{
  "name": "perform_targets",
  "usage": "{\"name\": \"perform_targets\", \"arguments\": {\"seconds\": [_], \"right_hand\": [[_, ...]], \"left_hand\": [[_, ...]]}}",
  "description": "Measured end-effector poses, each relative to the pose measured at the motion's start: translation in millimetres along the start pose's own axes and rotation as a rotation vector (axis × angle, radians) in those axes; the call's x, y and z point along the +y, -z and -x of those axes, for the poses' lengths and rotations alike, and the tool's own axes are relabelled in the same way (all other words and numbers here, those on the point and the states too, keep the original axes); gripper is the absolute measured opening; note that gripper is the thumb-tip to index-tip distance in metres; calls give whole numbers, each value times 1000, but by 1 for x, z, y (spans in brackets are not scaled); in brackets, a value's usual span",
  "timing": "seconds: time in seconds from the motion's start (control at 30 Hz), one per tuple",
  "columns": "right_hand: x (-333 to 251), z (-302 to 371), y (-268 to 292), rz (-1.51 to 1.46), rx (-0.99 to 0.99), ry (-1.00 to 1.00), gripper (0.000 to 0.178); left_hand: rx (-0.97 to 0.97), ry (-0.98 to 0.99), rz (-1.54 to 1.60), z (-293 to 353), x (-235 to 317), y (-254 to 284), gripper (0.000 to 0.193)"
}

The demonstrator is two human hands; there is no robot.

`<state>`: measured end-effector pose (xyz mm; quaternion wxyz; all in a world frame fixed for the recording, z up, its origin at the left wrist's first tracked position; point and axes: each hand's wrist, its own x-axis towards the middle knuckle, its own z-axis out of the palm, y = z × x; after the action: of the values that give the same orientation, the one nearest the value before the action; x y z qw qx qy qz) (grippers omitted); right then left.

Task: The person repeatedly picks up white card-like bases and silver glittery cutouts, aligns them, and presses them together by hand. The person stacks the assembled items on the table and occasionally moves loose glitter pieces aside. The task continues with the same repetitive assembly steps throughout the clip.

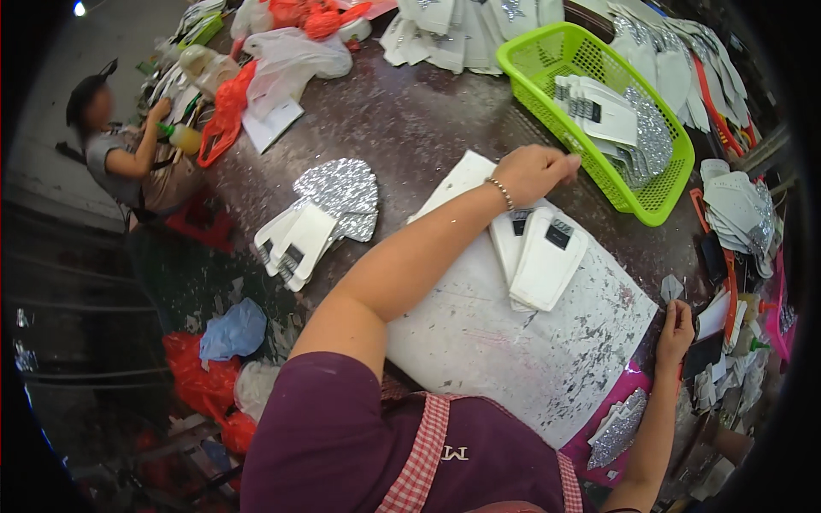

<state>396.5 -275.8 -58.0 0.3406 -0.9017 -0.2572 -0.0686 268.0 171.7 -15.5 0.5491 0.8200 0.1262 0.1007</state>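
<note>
My left hand (537, 177), with a bead bracelet at the wrist, is over the far part of a paint-flecked white sheet (479, 350), beside the green basket's near side. Its fingers are curled, and whatever they may hold is hidden. Just below it on the sheet lie flat white cut pieces (547, 272) with dark patches at one end, overlapping. At the sheet's right edge my right hand (676, 335) pinches a small, flat, grey pointed piece (671, 289).
The green basket (590, 154) holds white and silver-glitter pieces. More glitter pieces (346, 192) lie left of my left arm. Plastic bags (299, 56) and white stacks (440, 34) line the far side. Clutter crowds the right edge. Another person (128, 154) sits at the far left.
</note>
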Motion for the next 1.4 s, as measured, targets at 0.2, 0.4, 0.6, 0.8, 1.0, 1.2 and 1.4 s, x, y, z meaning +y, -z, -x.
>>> {"name": "perform_targets", "arguments": {"seconds": [0.2,0.4,0.6,0.8,1.0,1.2,1.4], "right_hand": [[7,-7,-4,106,38,75,21],[8,-1,-3,122,68,55,22],[5,-4,-8,128,62,82,22],[2,-7,-4,256,90,119,23],[10,-8,-2,351,61,84,23],[13,-9,-5,350,78,103,24],[10,-10,-4,426,67,46,24]], "left_hand": [[158,34,685,20,16,34,47],[228,-4,619,144,56,124,60],[362,89,426,245,22,144,49],[438,55,-426,291,-3,63,40],[507,3,-563,292,-11,42,37],[570,-111,-517,291,-12,49,30],[532,-580,-400,305,-13,44,23]]}}
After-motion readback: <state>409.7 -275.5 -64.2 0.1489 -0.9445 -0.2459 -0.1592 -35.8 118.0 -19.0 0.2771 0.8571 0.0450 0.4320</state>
